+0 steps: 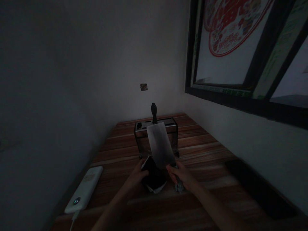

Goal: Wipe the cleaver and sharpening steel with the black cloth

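My right hand (180,175) is closed round the handle of a cleaver, whose broad grey blade (160,145) points up and away from me. A crumpled cloth or wrapper (179,186) hangs under that hand. My left hand (138,175) grips a dark flat object with a pale edge (153,176), held against the lower part of the blade. Just behind stands a metal knife rack (144,134) with one dark knife handle (154,112) sticking up from it.
A wooden table (204,150) sits in a dim corner between a grey wall and a window with a red paper cutting (231,29). A white power bank (84,189) with a cable lies at the left. A dark long object (260,189) lies at the right.
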The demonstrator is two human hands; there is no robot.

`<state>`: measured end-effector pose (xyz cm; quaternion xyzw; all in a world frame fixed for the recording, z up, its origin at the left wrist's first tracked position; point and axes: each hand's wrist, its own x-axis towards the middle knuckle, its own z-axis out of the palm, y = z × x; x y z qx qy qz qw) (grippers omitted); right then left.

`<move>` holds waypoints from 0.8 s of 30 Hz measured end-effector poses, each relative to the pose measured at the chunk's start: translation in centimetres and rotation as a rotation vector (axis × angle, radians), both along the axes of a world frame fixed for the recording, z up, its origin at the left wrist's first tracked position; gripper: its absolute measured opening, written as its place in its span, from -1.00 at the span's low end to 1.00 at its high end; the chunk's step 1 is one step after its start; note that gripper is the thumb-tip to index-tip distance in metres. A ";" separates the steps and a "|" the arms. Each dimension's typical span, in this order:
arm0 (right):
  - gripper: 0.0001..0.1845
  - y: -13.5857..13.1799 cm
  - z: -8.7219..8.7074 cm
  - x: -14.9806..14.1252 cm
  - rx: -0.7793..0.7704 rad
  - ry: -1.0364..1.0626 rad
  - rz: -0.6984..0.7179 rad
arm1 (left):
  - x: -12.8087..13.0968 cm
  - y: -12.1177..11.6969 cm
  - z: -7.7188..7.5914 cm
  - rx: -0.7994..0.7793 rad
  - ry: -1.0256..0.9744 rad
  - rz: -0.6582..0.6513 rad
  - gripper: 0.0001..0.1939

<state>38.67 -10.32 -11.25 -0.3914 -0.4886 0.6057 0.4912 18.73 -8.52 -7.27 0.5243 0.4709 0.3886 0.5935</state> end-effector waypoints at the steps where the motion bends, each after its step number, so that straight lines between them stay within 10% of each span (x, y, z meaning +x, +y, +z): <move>1: -0.62 0.0 0.0 0.0 -0.007 0.004 0.005 | -0.6 -0.1 0.8 0.040 0.037 0.012 -0.56; 7: -0.65 0.0 0.0 0.0 -0.009 0.045 0.009 | -3.2 0.1 6.2 0.428 0.295 0.380 -0.60; 12: -0.63 0.2 0.2 -0.1 -0.014 -0.017 -0.040 | 0.0 -0.1 9.2 0.923 0.452 0.572 -0.81; 16: -0.65 0.3 0.1 -0.3 -0.018 -0.045 -0.058 | 3.7 0.8 7.9 1.323 0.659 0.306 -0.73; 24: -0.63 0.0 -0.1 -0.7 -0.099 0.009 -0.040 | 5.0 1.3 2.7 1.403 0.886 -0.228 -0.40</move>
